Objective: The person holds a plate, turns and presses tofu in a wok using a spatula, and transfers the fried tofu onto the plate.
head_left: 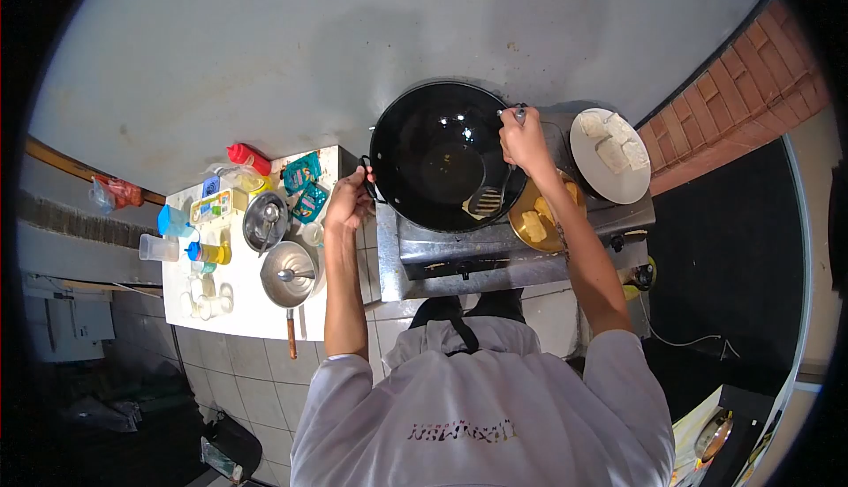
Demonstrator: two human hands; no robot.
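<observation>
A large black wok (424,151) sits on the stove, a little oil glinting in its bottom. My left hand (347,201) is closed round the wok's left side handle. In my right hand (525,141) is the grey handle of a slotted spatula (488,199), its head low against the wok's near right wall. A pale yellow food piece (475,211) shows at the spatula's edge, partly covered by it. Beside the wok, under my right forearm, a golden bowl (521,229) holds several yellow fried pieces (534,226); the arm hides part of it.
A white plate (585,177) with several white slabs stands at the stove's right. On the left, a white table (252,321) bears a metal bowl (256,213), a saucepan (281,290) with a ladle, green sachets (309,203), bottles and cups. A brick ledge (738,85) borders the right.
</observation>
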